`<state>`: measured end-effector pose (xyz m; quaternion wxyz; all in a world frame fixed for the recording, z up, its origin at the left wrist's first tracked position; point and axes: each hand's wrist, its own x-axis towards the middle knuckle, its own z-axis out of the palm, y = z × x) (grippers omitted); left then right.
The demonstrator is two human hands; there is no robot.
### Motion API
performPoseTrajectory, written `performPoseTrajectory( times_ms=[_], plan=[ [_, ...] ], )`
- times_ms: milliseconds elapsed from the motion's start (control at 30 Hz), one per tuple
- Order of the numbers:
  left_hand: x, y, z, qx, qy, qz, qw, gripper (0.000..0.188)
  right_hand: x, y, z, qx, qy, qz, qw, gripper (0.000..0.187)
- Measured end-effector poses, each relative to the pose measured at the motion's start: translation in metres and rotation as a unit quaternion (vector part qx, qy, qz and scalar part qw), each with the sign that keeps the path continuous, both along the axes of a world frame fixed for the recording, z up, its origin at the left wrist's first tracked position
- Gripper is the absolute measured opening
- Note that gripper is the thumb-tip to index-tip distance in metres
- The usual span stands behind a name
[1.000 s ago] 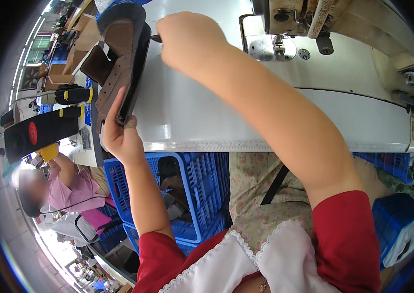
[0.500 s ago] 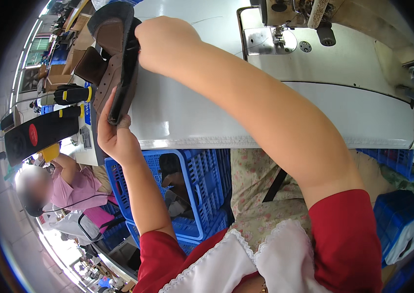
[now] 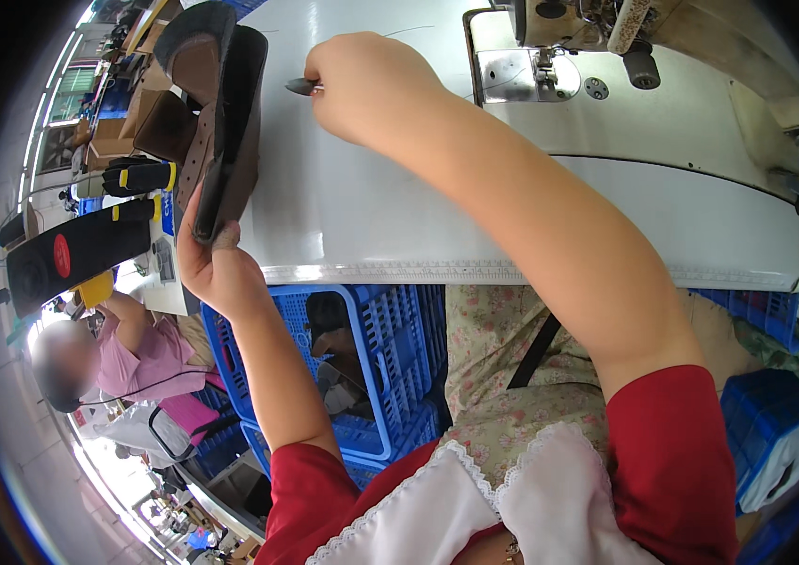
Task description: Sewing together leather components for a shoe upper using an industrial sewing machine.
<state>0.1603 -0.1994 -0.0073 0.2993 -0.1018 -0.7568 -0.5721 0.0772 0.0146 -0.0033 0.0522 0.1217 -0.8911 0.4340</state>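
My left hand (image 3: 216, 264) grips the heel end of a dark brown and black leather shoe upper (image 3: 247, 113), thumb on the near side and fingers behind it. The upper stands raised at the left end of the sewing table, its eyelet row and tongue facing left. To its right, apart from it, my right hand (image 3: 362, 85) is closed on a small tool with a dark, pointed metal tip (image 3: 299, 86). The rest of that tool is hidden in my fist, so its kind cannot be made out.
A sewing machine (image 3: 597, 42) stands at the far right of the white table (image 3: 371, 217). Below its front edge, a blue plastic crate (image 3: 362, 320) holds dark pieces. Another blue crate (image 3: 766, 424) is at the lower right. A person in pink (image 3: 150, 358) sits at left.
My right hand has drawn away from the shoe upper to the right, and the pointed tool tip now shows. The upper has shifted slightly left and turned in my left hand.
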Motion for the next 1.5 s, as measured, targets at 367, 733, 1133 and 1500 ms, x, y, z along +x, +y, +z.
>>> performPoseTrajectory(
  times_ms=[367,733,1133,1500],
  plan=[
    [-0.005,0.000,0.006,-0.013,0.019,0.026,0.999,0.052,0.020,0.020,-0.018,-0.102,-0.003,-0.029,0.994,0.030],
    [0.148,-0.111,0.093,0.121,0.196,0.283,0.931,0.048,0.023,0.035,-0.057,-0.071,0.092,-0.035,0.993,0.020],
    [0.290,-0.147,-0.028,-0.311,-0.050,0.531,0.787,0.046,0.011,-0.061,-0.085,0.223,0.133,0.133,0.957,0.027],
    [0.377,-0.066,-0.144,-0.291,-0.384,0.401,0.779,0.035,0.112,-0.040,-0.066,0.191,0.210,0.336,0.898,0.025]
  ],
)
